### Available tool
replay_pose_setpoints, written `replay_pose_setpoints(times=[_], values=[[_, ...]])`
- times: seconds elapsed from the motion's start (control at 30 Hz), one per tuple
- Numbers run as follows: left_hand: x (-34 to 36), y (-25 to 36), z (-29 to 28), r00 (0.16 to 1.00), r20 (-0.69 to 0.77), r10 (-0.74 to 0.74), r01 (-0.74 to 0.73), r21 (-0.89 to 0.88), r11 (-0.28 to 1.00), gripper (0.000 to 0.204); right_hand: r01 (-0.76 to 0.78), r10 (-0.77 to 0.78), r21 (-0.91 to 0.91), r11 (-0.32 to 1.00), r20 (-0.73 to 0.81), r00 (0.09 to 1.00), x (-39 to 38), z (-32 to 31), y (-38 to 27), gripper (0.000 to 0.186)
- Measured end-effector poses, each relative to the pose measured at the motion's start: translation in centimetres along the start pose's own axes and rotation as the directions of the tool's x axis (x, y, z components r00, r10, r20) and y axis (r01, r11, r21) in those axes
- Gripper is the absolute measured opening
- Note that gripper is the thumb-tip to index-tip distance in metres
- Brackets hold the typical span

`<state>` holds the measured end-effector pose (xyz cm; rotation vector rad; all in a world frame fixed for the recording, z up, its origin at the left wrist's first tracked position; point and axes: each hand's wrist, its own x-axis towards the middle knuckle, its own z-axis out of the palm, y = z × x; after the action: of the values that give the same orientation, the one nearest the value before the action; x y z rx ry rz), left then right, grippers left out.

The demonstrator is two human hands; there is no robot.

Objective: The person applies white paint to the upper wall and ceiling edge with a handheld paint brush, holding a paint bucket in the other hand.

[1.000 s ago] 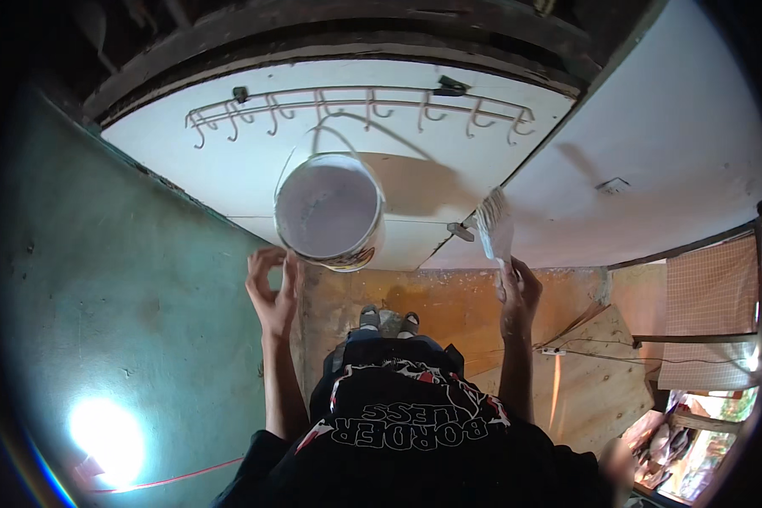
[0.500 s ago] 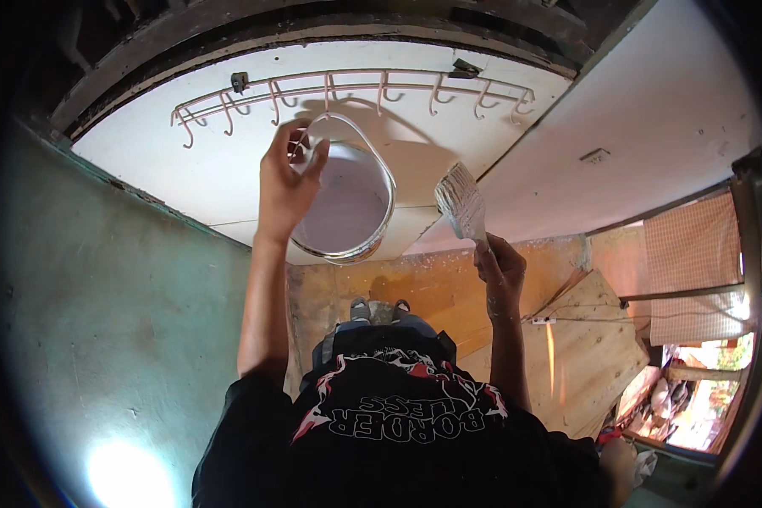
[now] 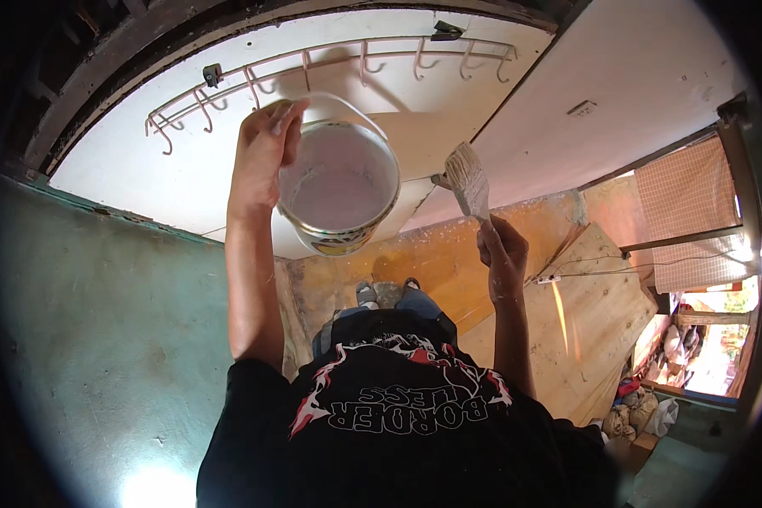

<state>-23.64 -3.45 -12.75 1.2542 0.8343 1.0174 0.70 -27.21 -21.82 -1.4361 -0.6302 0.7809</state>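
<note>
My left hand (image 3: 265,148) is closed on the wire handle of a white bucket (image 3: 337,233), which holds pale, whitish paint (image 3: 339,190) and has a streaked inside wall. The bucket is just below a pink wire rack of hooks (image 3: 364,59) on a white panel (image 3: 161,169); whether its handle still rests on a hook, I cannot tell. To the bucket's right, my right hand (image 3: 501,250) grips a paintbrush (image 3: 468,178) by the handle, its paint-coated bristles pointing up.
A teal wall (image 3: 102,322) is on my left. My sandalled feet (image 3: 366,292) stand by an orange surface (image 3: 432,254). At right are a plywood sheet (image 3: 588,339), a cable with a socket strip (image 3: 549,279), checked cloth (image 3: 677,186) over a window, and piled bags (image 3: 639,415).
My left hand has risen from beside the bucket and closed on its handle. The bucket sits slightly right relative to the hooks. The brush stays in my right hand as the view shifts.
</note>
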Motion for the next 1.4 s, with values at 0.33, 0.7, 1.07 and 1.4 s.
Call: replay_pose_setpoints(times=[0.33, 0.7, 1.07, 1.4], values=[[-5.2, 0.7, 1.4, 0.982, 0.150, -0.115, 0.093, 0.147, 0.985, 0.027, 0.033, -0.033, -0.032, 0.999, 0.010, 0.999, -1.4, 1.4, -1.0, 0.026], [-7.1, -10.5, 3.2, 0.907, 0.252, -0.337, 0.373, -0.110, 0.922, 0.018, -0.330, 0.315, 0.176, 0.927, 0.109, 0.943, -2.9, 3.0, 2.0, 0.037], [-10.9, -18.8, 9.6, 0.748, 0.612, -0.256, 0.404, -0.114, 0.908, 0.029, -0.318, 0.318, -0.046, 0.947, 0.277, 0.907, -0.8, 1.9, 5.5, 0.041], [-10.2, -18.9, 16.7, 0.382, 0.802, -0.460, -0.109, 0.533, 0.839, 0.044, -0.318, 0.324, 0.089, 0.944, -0.073, 0.943, -2.1, -7.4, 12.1, 0.038]])
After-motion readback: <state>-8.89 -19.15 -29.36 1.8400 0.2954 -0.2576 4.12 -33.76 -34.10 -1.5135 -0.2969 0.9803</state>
